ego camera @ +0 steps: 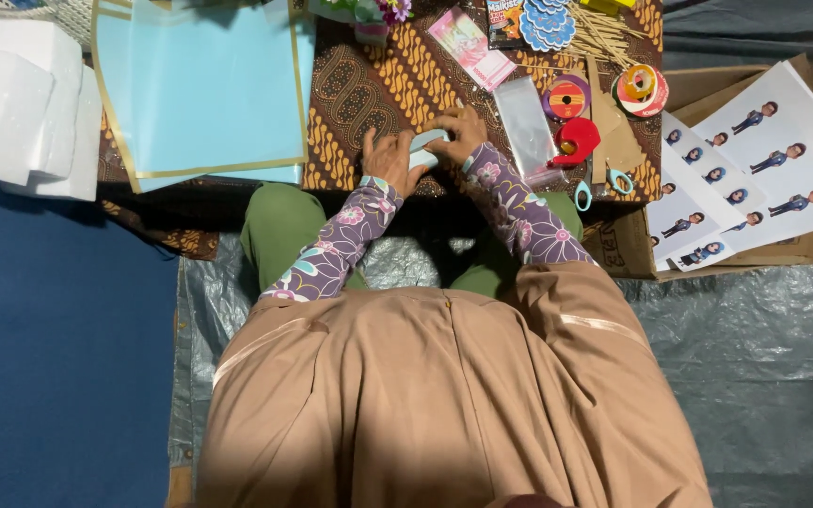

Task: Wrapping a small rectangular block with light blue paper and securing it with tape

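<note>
Two hands meet on one small piece at the near edge of the low table (369,85), which has a brown patterned cloth. Going from the left: white foam blocks (21,103) lie at the far left, then a big light blue sheet (204,85) with a gold border covers the left part of the table.

In the middle, the left hand (388,160) has its fingers curled and spread over the left side of a pale blue piece (425,149). The right hand (461,130) bends over its right side, fingertips pressing down. Both hands are half closed on the piece and pinch it between them; it rests on the cloth close to the person's body.

I judge the step as folding or pressing this piece into shape. The next move calls for steady fingertip pressure and a firm hold, so that it does not slip on the cloth.

The piece looks small, thin and pale blue like the sheet; most of it is hidden under the fingers, so I cannot tell its exact shape.

To the right lie a clear plastic bag (527,122), a red tape dispenser (576,139), small scissors (604,186) and, far right, printed sheets of figures (755,150).
</note>
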